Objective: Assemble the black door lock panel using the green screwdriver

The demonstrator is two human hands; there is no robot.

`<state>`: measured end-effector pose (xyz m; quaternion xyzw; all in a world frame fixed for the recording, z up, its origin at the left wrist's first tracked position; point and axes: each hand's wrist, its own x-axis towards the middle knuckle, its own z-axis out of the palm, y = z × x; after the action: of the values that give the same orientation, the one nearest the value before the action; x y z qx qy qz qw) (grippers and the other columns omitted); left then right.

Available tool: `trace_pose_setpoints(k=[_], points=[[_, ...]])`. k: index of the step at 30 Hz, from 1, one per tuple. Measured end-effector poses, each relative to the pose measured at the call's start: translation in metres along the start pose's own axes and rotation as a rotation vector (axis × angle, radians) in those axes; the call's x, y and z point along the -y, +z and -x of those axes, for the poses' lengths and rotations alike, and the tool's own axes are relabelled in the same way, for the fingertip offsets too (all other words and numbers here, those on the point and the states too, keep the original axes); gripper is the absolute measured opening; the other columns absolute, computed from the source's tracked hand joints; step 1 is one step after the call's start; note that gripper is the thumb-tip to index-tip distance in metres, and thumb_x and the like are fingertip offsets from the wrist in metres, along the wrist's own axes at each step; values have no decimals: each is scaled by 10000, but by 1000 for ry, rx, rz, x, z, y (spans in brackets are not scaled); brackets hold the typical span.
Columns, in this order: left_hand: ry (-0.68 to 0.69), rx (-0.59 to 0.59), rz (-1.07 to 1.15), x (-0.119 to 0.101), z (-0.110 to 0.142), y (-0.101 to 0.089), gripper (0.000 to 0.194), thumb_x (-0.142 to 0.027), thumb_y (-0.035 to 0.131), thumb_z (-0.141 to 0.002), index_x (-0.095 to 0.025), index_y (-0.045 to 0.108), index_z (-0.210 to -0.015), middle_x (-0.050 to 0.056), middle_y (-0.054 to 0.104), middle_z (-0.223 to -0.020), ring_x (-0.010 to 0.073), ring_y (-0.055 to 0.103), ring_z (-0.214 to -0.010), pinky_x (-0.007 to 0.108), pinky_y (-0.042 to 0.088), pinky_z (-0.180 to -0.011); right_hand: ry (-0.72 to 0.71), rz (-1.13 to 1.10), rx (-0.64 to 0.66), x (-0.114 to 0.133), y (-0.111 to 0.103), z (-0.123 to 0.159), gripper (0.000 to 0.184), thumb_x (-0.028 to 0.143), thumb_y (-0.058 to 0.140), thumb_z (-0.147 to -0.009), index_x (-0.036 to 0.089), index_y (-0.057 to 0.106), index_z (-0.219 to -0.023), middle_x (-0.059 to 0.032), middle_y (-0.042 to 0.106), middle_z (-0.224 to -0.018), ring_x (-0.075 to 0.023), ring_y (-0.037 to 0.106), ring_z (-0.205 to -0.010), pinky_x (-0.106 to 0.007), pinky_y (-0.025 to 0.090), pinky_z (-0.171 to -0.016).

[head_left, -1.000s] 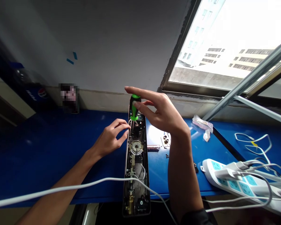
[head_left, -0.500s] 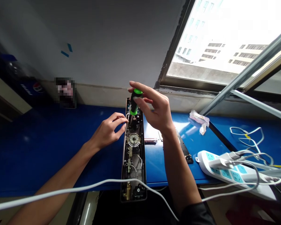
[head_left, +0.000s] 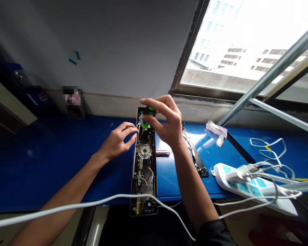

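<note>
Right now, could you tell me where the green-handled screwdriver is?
In the head view, the green-handled screwdriver is in the right hand, over the top of the door lock, beside the left hand.

Green-handled screwdriver (head_left: 145, 125) partly hidden behind right hand (head_left: 166, 126) fingers, tip not visible. Small parts in lock body (head_left: 144, 164) too small to tell. Far wall patch (head_left: 73, 101) pixelated. White cable (head_left: 66, 204) cut off at left edge.

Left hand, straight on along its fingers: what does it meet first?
Left hand: likely the thin white wire at the edge of the opened door lock; depth unclear, it may already touch.
</note>
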<state>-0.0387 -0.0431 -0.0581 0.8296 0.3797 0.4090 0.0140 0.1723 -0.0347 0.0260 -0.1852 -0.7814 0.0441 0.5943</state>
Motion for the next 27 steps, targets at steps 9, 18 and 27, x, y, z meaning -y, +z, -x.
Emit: trace_pose_setpoints(k=[9, 18, 27], points=[[-6, -21, 13, -1, 0, 3, 175, -204, 585, -989, -217, 695, -1124, 52, 660, -1159, 202, 667, -1077, 336, 552, -976, 36, -21, 1, 1, 8, -2, 240, 352, 665, -987, 276, 708, -1211, -35, 680, -1113, -159, 678, -990, -311, 630, -825], [-13, -8, 16, -3, 0, 2, 175, -215, 574, -998, -216, 690, -1128, 58, 645, -1186, 203, 663, -1091, 354, 553, -989, 98, -45, 6, -6, 5, 0, 297, 371, 614, -1014, 304, 688, -1293, -28, 706, -1142, -165, 682, -996, -330, 637, -849], [-31, -7, 39, -5, 0, 5, 186, -218, 569, -993, -226, 696, -1129, 66, 650, -1198, 216, 668, -1112, 381, 560, -1022, 102, -83, 114, -2, 7, 0, 392, 290, 439, -1086, 296, 562, -1458, -59, 676, -1340, -174, 668, -1163, -355, 615, -975]])
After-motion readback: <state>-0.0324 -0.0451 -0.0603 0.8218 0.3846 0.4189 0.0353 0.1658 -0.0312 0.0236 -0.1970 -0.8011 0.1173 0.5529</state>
